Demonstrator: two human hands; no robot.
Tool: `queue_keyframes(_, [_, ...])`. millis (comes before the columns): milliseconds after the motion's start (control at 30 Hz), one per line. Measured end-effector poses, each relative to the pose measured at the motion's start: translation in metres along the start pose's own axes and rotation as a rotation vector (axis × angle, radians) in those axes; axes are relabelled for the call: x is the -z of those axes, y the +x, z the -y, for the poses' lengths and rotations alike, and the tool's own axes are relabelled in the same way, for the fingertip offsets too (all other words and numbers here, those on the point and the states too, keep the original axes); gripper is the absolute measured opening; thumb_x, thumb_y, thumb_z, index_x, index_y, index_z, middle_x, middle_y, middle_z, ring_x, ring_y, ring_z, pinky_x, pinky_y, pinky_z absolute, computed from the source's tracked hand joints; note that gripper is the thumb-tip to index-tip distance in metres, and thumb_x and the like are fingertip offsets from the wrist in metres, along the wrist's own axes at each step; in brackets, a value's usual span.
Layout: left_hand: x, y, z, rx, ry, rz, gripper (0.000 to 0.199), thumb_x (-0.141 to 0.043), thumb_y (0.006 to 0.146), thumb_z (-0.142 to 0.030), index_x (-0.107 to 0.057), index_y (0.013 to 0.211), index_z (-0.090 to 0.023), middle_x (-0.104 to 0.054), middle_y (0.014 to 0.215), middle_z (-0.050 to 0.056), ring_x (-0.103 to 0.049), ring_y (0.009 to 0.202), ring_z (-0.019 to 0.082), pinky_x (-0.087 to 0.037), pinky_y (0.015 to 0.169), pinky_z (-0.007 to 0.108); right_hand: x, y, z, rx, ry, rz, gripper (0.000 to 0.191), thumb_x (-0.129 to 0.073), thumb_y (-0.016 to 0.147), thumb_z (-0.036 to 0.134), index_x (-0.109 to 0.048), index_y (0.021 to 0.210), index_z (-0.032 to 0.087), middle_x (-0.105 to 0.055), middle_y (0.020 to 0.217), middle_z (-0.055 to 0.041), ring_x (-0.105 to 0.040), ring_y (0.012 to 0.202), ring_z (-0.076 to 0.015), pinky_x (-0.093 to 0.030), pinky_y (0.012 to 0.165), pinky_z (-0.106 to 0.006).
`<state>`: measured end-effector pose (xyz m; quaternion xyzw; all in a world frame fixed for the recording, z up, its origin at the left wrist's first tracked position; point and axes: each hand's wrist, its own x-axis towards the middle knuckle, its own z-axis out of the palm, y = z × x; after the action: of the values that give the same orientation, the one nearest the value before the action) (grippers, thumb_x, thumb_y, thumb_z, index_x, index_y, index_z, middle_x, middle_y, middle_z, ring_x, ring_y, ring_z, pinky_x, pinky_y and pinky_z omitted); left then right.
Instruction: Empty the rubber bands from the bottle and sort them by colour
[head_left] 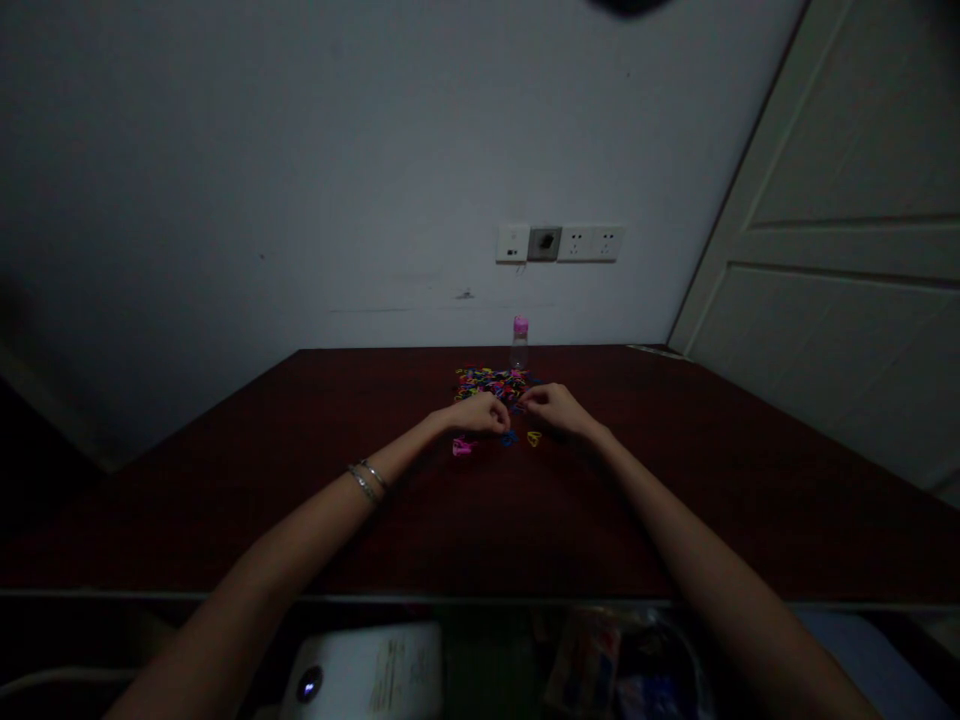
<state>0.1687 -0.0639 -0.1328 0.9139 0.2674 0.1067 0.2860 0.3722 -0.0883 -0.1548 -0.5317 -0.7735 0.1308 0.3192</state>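
Observation:
A heap of small multicoloured bands [491, 382] lies on the dark red table [480, 520]. My left hand [484, 412], with bracelets on its wrist, is closed just above a little blue group [509, 438]; what its fingers hold is too small to name. At the heap's right edge, the fingertips of my right hand [551, 403] are pinched together, their contents too small to make out. A pink group [462, 446] rests below my left hand, and a yellow group [533, 438] lies to the right of the blue one.
Behind the heap stands a clear bottle with a pink cap [520, 345]. Wall sockets [576, 243] are above it. Below the table's front edge are a white box-like device [367, 670] and some packets [589, 660]. A pale door [840, 240] is at the right.

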Motion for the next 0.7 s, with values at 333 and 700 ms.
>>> queue_keyframes(333, [0.017, 0.002, 0.051, 0.202, -0.097, -0.615, 0.04, -0.05, 0.073, -0.044, -0.065, 0.061, -0.009, -0.046, 0.046, -0.003, -0.037, 0.048, 0.008, -0.025, 0.048, 0.02, 0.003, -0.003, -0.018, -0.099, -0.158, -0.055, 0.025, -0.053, 0.073, 0.021, -0.069, 0.092, 0.02, -0.068, 0.09, -0.0047, -0.061, 0.081, -0.0169, -0.044, 0.071, -0.023])
queue_keyframes(700, [0.028, -0.02, 0.11, 0.467, -0.293, -0.96, 0.038, -0.043, 0.075, -0.04, -0.065, 0.062, -0.011, -0.038, 0.037, -0.004, -0.034, 0.039, 0.009, -0.024, 0.045, 0.021, -0.017, 0.005, -0.021, -0.035, -0.253, -0.02, 0.024, -0.055, 0.076, 0.021, -0.065, 0.098, 0.022, -0.064, 0.1, -0.0049, -0.058, 0.091, -0.0172, -0.044, 0.078, -0.025])
